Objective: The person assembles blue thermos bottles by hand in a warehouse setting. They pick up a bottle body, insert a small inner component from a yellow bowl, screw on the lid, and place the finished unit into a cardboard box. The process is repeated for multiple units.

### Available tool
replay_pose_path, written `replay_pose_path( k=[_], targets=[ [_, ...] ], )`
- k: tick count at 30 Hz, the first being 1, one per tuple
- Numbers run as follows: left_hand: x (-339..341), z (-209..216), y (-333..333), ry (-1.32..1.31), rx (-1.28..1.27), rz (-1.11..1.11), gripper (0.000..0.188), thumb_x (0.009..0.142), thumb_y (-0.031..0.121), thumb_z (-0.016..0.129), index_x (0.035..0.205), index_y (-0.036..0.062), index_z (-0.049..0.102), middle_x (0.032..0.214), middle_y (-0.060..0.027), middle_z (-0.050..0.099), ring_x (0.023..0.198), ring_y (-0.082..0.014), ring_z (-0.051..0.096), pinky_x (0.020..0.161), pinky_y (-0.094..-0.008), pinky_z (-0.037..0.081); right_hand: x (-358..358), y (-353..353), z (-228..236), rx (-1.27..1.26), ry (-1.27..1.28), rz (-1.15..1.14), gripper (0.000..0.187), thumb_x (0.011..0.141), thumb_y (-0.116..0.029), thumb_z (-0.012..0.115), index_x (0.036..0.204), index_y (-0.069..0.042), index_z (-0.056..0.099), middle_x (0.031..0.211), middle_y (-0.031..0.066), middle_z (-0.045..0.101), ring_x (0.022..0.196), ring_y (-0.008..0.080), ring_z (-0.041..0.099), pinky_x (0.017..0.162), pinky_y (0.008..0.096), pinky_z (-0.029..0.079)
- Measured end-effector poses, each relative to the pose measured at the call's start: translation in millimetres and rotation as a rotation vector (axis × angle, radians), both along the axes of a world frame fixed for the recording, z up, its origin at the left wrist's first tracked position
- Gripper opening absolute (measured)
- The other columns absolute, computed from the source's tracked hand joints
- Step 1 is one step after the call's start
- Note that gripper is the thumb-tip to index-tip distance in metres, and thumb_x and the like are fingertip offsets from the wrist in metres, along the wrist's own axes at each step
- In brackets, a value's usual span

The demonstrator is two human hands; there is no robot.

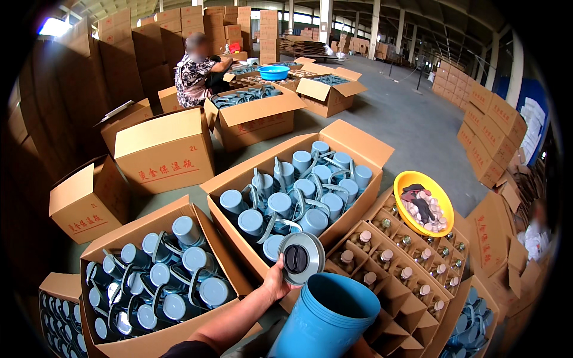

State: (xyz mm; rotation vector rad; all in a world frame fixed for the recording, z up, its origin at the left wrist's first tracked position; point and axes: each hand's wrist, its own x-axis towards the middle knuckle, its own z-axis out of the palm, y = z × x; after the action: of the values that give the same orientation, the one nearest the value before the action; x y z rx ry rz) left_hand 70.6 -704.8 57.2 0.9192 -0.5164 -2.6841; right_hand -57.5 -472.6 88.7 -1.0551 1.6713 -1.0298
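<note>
My left hand (pixel 276 281) grips the edge of a round grey base cap (pixel 315 255) with a black pad (pixel 296 259) at its centre. Just below and to the right, a blue cylindrical flask casing (pixel 322 319) leans with its wide open mouth up toward the right. Ridges run round its rim, and its inside looks dark. Of my right hand (pixel 362 348), only a little skin shows beside the casing at the lower edge; its fingers are hidden behind the casing. The cap is close to the casing's mouth but apart from it.
Open cartons (pixel 230 274) of blue handled flasks surround me. At right, a divided carton (pixel 388 286) holds glass liners with pale stoppers; a yellow basin (pixel 399 179) of small pads rests on it. A person (pixel 194 77) sits far left near a blue basin (pixel 273 73) and stacked boxes.
</note>
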Motion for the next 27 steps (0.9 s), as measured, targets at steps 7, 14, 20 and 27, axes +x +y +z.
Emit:
replay_pose_path(
  k=[7, 14, 20, 27],
  targets=[
    [-13.2, -30.7, 31.8, 0.019, 0.031, -0.241, 0.045, 0.098, 0.04, 0.026, 0.125, 0.0117, 0.048, 0.113, -0.0119, 0.061, 0.096, -0.0261, 0.063, 0.078, -0.042, 0.056, 0.6, 20.4, -1.7, 0.038, 0.419, -0.079, 0.064, 0.074, -0.028, 0.06, 0.133, -0.009, 0.044, 0.1, 0.0142, 0.06, 0.095, 0.0312, 0.058, 0.083, 0.0408, 0.046],
    [-36.2, -6.0, 85.5, -0.08, 0.226, -0.285, 0.041, 0.096, 0.037, 0.034, 0.106, 0.0053, 0.059, 0.094, -0.0124, 0.067, 0.081, -0.0249, 0.064, 0.074, -0.0403, 0.055, -16.1, 35.3, 156.6, -0.226, 0.921, -0.796, 0.066, 0.068, -0.015, 0.063, 0.131, -0.009, 0.047, 0.095, 0.0125, 0.059, 0.088, 0.0307, 0.059, 0.079, 0.0416, 0.047],
    [-64.2, 113.7, 101.8, 0.273, 0.301, -0.305, 0.034, 0.09, 0.041, 0.05, 0.105, 0.0119, 0.06, 0.093, -0.0119, 0.063, 0.083, -0.0288, 0.062, 0.071, -0.043, 0.053, 16.2, 20.8, 246.5, -0.611, 1.503, -0.349, 0.056, 0.068, -0.008, 0.062, 0.124, -0.01, 0.055, 0.097, 0.0089, 0.058, 0.085, 0.026, 0.058, 0.068, 0.0363, 0.051],
    [-117.9, 187.0, 90.9, 0.854, 0.246, -0.645, 0.048, 0.095, 0.04, 0.04, 0.13, 0.0068, 0.047, 0.122, -0.0177, 0.056, 0.11, -0.0303, 0.056, 0.095, -0.0457, 0.046, 0.8, 60.8, 257.9, -0.736, 0.845, -0.003, 0.061, 0.073, -0.027, 0.069, 0.128, -0.006, 0.051, 0.131, 0.0114, 0.051, 0.126, 0.0266, 0.042, 0.104, 0.0392, 0.034]
  ],
)
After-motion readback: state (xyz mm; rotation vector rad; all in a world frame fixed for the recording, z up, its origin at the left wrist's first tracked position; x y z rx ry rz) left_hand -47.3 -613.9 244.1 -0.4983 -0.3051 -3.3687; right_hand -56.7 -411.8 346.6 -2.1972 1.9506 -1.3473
